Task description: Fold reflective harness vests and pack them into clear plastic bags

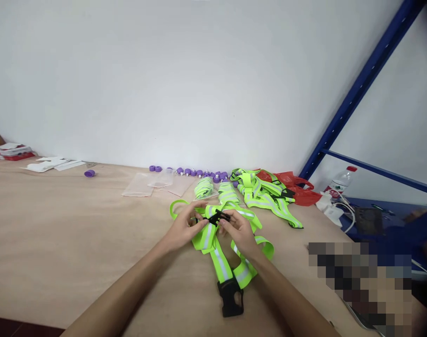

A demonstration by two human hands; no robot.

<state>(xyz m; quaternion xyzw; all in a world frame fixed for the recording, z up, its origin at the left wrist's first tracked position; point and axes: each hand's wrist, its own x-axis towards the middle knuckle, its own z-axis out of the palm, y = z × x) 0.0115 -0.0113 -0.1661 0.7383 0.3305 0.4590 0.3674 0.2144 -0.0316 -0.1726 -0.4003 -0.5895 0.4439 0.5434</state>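
Observation:
Neon yellow-green straps with silver reflective stripes (220, 262) lie in loops on the table under my hands. My left hand (186, 225) pinches one side of a small black plastic buckle (215, 217). On the buckle's other side, my right hand (239, 230) grips it between thumb and fingers. Whether its parts are fully joined I cannot tell. Closer to me, a larger black side-release buckle (231, 298) rests on the table at the end of a strap. Parts of the straps are hidden behind my hands.
Bagged rolled straps (203, 188), a loose strap pile (264, 194) and purple caps (206, 174) lie toward the wall. Clear bags (139, 185) are left of them. At right are a red bag (298, 187), a bottle (342, 181) and a blue metal frame (361, 84).

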